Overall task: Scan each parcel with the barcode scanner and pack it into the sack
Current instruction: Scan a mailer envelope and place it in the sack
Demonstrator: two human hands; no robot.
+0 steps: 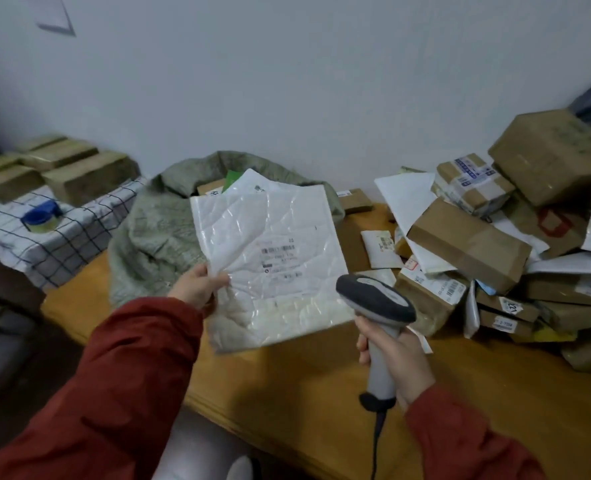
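Here the left hand [197, 289] pinches the left edge of a white plastic parcel [270, 261], holding it up label-forward in front of the open green sack [148, 233] on the wooden table [304, 386]. Just right, the right hand [396, 358] grips the barcode scanner [377, 323], its head beside the parcel's lower corner. Further right lies a heap of boxes [495, 237].

Left hand [197, 287] holds white parcel [270, 251]; right hand [396, 358] grips scanner [373, 299].
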